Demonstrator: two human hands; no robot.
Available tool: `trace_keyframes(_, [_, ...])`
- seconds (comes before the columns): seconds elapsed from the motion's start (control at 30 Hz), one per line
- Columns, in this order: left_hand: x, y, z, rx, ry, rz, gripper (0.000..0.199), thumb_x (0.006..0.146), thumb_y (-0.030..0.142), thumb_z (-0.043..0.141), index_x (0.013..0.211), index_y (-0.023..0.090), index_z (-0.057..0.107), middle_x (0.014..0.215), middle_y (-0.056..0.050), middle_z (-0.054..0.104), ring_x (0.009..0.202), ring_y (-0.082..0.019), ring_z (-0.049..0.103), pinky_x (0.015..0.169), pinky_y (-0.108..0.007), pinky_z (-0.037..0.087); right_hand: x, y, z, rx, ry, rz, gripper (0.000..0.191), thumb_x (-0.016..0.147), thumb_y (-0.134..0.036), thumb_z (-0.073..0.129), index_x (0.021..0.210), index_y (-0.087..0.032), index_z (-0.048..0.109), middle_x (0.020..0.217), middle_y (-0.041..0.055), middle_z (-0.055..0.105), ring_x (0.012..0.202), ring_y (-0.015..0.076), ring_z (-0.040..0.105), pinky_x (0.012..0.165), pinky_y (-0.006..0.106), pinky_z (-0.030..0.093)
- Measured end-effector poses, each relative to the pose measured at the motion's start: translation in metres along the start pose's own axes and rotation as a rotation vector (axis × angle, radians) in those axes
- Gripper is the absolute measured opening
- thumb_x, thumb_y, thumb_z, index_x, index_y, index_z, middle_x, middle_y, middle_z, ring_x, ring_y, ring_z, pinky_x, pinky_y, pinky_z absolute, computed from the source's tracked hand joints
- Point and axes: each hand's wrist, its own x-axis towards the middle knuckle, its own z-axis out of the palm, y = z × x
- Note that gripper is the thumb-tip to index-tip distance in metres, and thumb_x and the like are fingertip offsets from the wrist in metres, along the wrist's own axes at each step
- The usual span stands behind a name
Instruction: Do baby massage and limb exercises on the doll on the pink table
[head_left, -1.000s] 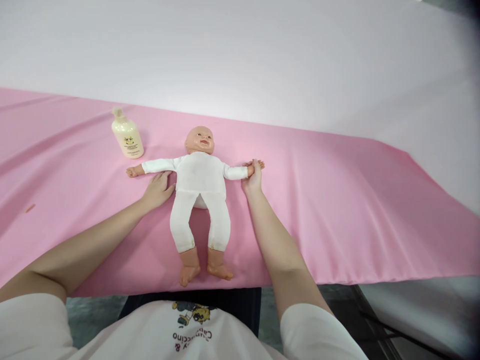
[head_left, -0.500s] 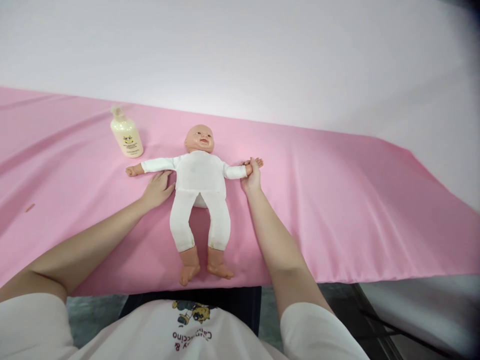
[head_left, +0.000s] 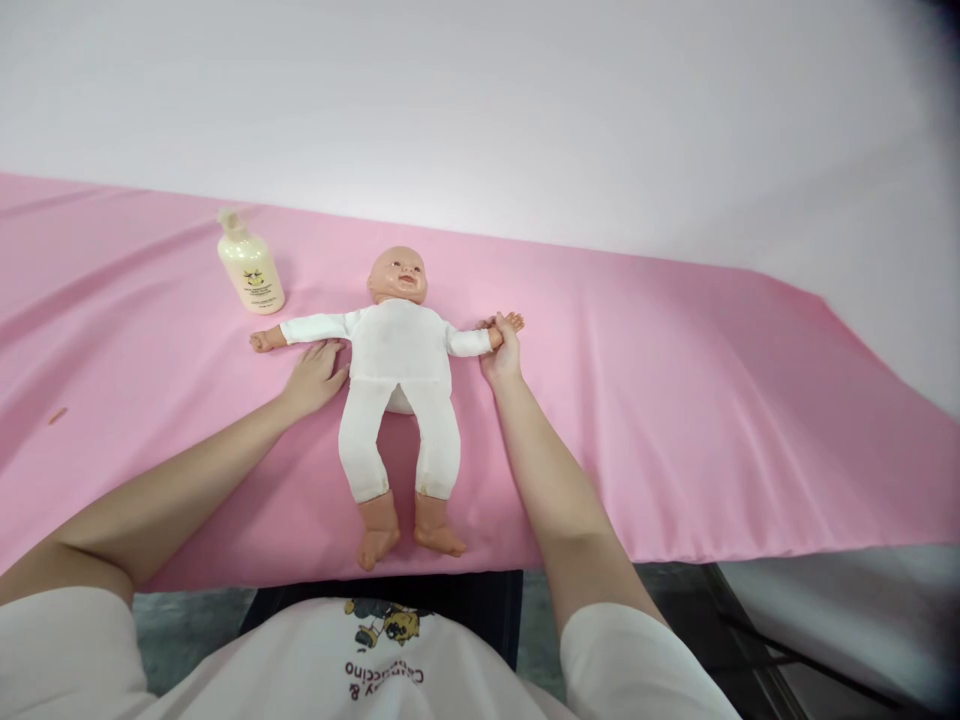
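A baby doll (head_left: 401,345) with a white cloth body lies on its back, arms stretched out sideways and feet toward me. My right hand (head_left: 502,352) is closed around the doll's hand and wrist at the right, with the doll's small fingers showing past my thumb. On the left, my left hand (head_left: 315,377) rests flat on the cloth beside the doll's torso, below its outstretched arm. Its fingers are extended, and the fingertips are partly hidden at the doll's arm and side.
A pale yellow pump bottle (head_left: 252,268) stands beyond the doll's arm at the left. Pink cloth (head_left: 675,420) with folds covers the table. A small brownish strip (head_left: 58,416) lies at the far left. Behind the table is a white surface (head_left: 480,110).
The view has shifted very slightly. Both hands and the doll hold the same positions.
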Motion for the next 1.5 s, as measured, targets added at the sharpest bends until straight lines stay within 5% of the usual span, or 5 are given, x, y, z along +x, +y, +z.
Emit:
trace_keyframes(0.5, [0.0000, 0.0016, -0.0001, 0.010, 0.000, 0.026, 0.053, 0.097, 0.043, 0.042, 0.134, 0.010, 0.059, 0.154, -0.024, 0.052, 0.145, -0.042, 0.045, 0.122, -0.061, 0.036, 0.0027, 0.0024, -0.0027, 0.017, 0.030, -0.022, 0.035, 0.092, -0.058, 0.059, 0.082, -0.025, 0.055, 0.071, -0.0043, 0.057, 0.065, 0.0129, 0.061, 0.067, 0.029, 0.059])
trace_keyframes(0.73, [-0.0003, 0.0012, 0.0000, 0.012, 0.002, 0.025, 0.048, 0.096, 0.041, 0.044, 0.133, 0.014, 0.059, 0.154, -0.020, 0.053, 0.145, -0.041, 0.046, 0.121, -0.061, 0.037, 0.0005, 0.0017, -0.0048, -0.125, -0.003, 0.048, 0.031, 0.077, -0.017, 0.065, 0.107, -0.025, 0.063, 0.078, -0.0039, 0.067, 0.069, 0.0129, 0.063, 0.066, 0.025, 0.056])
trace_keyframes(1.07, [-0.0019, 0.0072, -0.0041, 0.100, -0.053, 0.014, 0.053, 0.097, 0.038, 0.042, 0.138, 0.010, 0.059, 0.162, -0.021, 0.045, 0.153, -0.040, 0.038, 0.126, -0.056, 0.032, 0.0018, 0.0017, -0.0012, 0.003, 0.042, -0.037, 0.035, 0.092, -0.057, 0.060, 0.078, -0.026, 0.051, 0.066, -0.0073, 0.053, 0.061, 0.0110, 0.059, 0.063, 0.026, 0.057])
trace_keyframes(1.3, [-0.0007, 0.0005, 0.0006, 0.037, -0.016, 0.017, 0.051, 0.091, 0.035, 0.049, 0.137, 0.016, 0.061, 0.159, -0.018, 0.049, 0.152, -0.042, 0.039, 0.126, -0.062, 0.031, 0.0008, 0.0016, -0.0033, -0.063, 0.000, 0.022, 0.020, 0.083, -0.030, 0.071, 0.075, -0.024, 0.054, 0.070, -0.0054, 0.058, 0.066, 0.0103, 0.059, 0.067, 0.024, 0.057])
trace_keyframes(1.5, [-0.0006, -0.0001, 0.0009, 0.020, -0.020, 0.031, 0.052, 0.090, 0.037, 0.049, 0.136, 0.016, 0.061, 0.159, -0.019, 0.049, 0.152, -0.043, 0.038, 0.125, -0.063, 0.031, 0.0012, 0.0039, -0.0002, -0.040, 0.076, -0.042, 0.033, 0.089, -0.052, 0.061, 0.074, -0.027, 0.047, 0.062, -0.0064, 0.050, 0.060, 0.0131, 0.056, 0.063, 0.028, 0.056])
